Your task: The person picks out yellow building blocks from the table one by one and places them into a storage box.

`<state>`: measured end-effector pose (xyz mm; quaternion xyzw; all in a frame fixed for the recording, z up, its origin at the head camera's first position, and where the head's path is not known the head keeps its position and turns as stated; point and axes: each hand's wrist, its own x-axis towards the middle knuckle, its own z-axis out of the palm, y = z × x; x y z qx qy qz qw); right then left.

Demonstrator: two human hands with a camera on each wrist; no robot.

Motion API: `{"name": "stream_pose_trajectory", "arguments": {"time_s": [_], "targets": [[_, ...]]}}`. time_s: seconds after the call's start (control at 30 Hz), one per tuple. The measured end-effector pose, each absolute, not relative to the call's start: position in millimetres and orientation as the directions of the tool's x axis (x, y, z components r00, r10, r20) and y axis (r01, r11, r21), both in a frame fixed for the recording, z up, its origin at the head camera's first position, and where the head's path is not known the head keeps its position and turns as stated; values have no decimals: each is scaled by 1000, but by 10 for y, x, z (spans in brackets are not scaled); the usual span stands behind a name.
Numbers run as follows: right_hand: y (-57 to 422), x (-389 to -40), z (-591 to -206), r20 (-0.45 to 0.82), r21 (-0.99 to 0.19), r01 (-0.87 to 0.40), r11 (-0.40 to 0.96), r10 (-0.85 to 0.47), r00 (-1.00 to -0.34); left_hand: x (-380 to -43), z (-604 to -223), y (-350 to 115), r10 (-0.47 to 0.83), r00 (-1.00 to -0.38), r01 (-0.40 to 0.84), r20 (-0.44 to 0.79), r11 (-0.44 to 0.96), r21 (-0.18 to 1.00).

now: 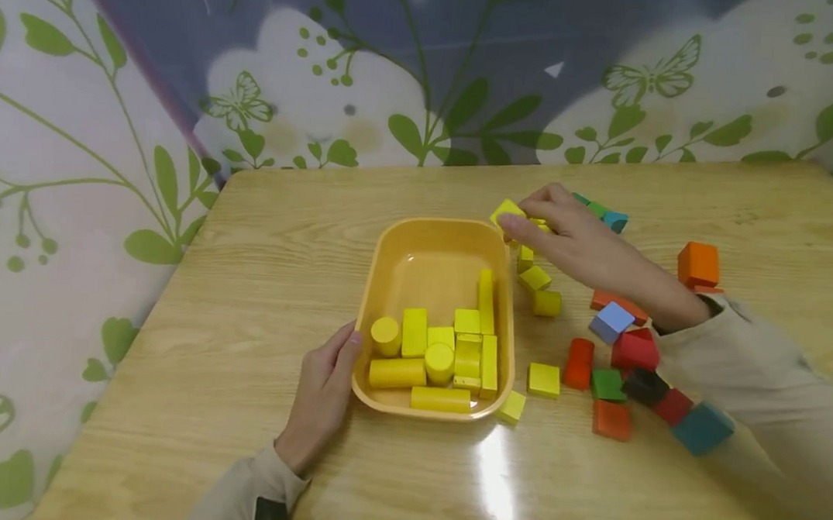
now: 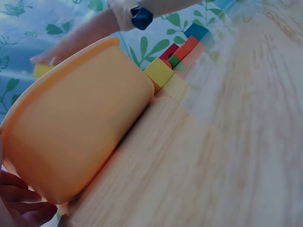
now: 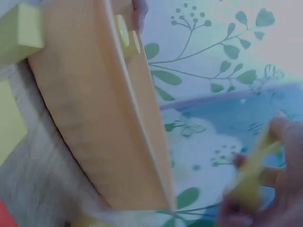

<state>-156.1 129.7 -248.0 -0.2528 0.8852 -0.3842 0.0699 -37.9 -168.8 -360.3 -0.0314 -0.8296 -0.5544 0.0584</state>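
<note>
Pinched by the right hand (image 1: pixel 588 240), a yellow wooden-looking block (image 1: pixel 508 211) is at the far right corner of an orange plastic-looking bin (image 1: pixel 430 264), whose left side the left hand (image 1: pixel 322 380) grips. Filling looks partly done: yellow cuboids and cylinders (image 1: pixel 397 374) occupy mostly its near half; several loose yellow blocks (image 1: pixel 544 380) lie outside, near red, green and blue blocks (image 1: pixel 612 323).

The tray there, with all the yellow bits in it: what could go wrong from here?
The right hand pinches a yellow block by the far right corner of the tray; it might slip or catch the edge on the way in.
Inside, a cylinder stands on end, so a clumsy drop could topple it.
A loose block sits outside, close to the near right corner; if the left hand shifts the tray, that block may get shoved.
</note>
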Motion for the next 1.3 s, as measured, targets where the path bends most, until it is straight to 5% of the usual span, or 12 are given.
{"name": "stream_pose_trajectory", "arguments": {"time_s": [0.17, 0.27, 0.6, 0.77, 1.3], "targets": [[1177, -1768, -2587, -70, -853, -264, 451, -599, -797, -372, -3598, -1694, -22, -992, 108, 126, 388, 915], [1115, -1847, -2639, -62, -837, -306, 454, -634, -771, -371, -3600, -1692, -22, -991, 115, 133, 381, 917], [731, -2003, -2722, 78, -361, -723, 589, -754, -653, -373, -3607, -1687, -5, -987, 148, 160, 358, 922], [625, -2119, -2764, 67, -179, -725, 665, -727, -683, -371, -3603, -1697, -3, -986, 152, 164, 366, 918], [475, -2185, -2866, -63, 132, -677, 724, -675, -735, -370, -3600, -1712, -3, -986, 156, 169, 372, 915]]}}
